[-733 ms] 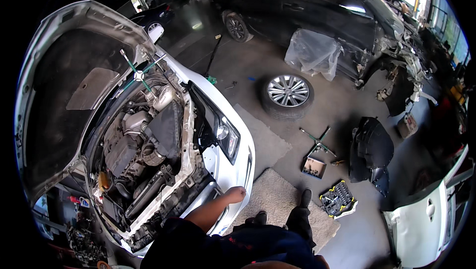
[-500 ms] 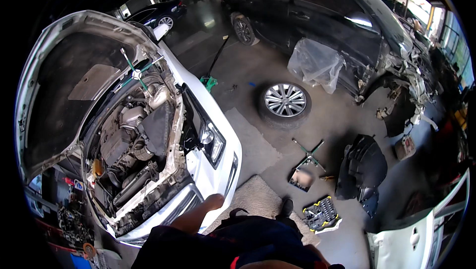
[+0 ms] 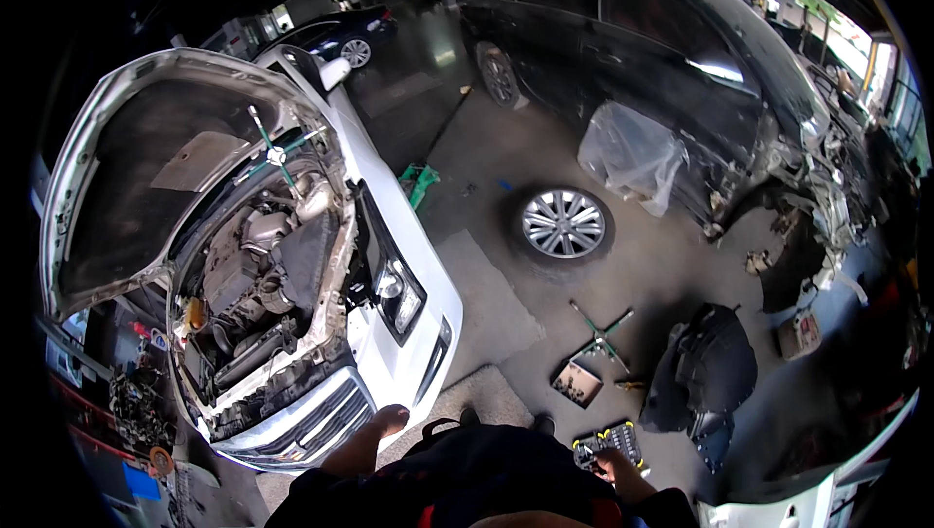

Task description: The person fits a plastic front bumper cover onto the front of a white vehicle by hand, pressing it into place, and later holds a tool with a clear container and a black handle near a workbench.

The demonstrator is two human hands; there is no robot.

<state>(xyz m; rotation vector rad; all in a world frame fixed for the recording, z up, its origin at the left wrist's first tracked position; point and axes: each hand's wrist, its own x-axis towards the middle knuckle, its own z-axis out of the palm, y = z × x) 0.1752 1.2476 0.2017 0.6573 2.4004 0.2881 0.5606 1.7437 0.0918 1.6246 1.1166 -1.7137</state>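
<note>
Left hand (image 3: 392, 420) of the wearer, fingers seemingly curled, is at the front corner of a white car's bumper (image 3: 389, 370), beside the grille (image 3: 326, 426); whether it touches or grips anything cannot be told. Right hand (image 3: 610, 467) overlaps the near edge of an open socket-set case (image 3: 628, 441) at the lower right of center; its fingers are too small to show whether they hold a tool.

Above the bumper are the headlight (image 3: 397, 296) and the exposed engine bay (image 3: 277, 275), under a raised hood (image 3: 107, 221). A green-armed cross lug wrench (image 3: 277, 155) lies at the far side of the bay.

On the floor, beyond the case, a small box (image 3: 569, 395) of metal pieces is just beside a second cross wrench (image 3: 597, 341). Black molded parts (image 3: 718, 363) lie to their right, and a beige mat (image 3: 489, 390) to the left. Farther off, a tire with a silver alloy wheel (image 3: 564, 223) lies flat, and a green floor jack (image 3: 420, 185) is near the white car. Beyond stands a black sedan (image 3: 628, 51) with its front stripped and clear plastic sheeting (image 3: 632, 153) against its side.
</note>
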